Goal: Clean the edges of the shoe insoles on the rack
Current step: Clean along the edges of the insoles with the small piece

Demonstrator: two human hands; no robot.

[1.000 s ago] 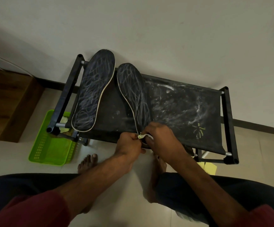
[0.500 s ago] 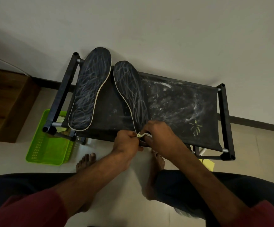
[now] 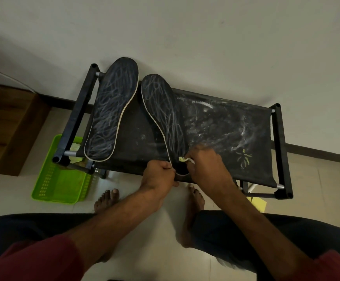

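Observation:
Two black insoles with pale edges and chalky scribbles lie on the black fabric top of the rack. The left insole rests untouched near the rack's left end. The right insole runs toward me, and its heel sits between my hands. My left hand pinches the heel's left edge at the rack's front. My right hand holds a small pale yellowish wipe pressed against the heel's right edge.
A green plastic basket stands on the tiled floor under the rack's left end. A wooden cabinet is at the far left. The wall is right behind the rack. My bare feet are on the floor below the rack's front bar.
Both hands stay at the right insole's heel. The wipe in my right hand has shifted slightly up along the heel's edge. The view has drifted a little.

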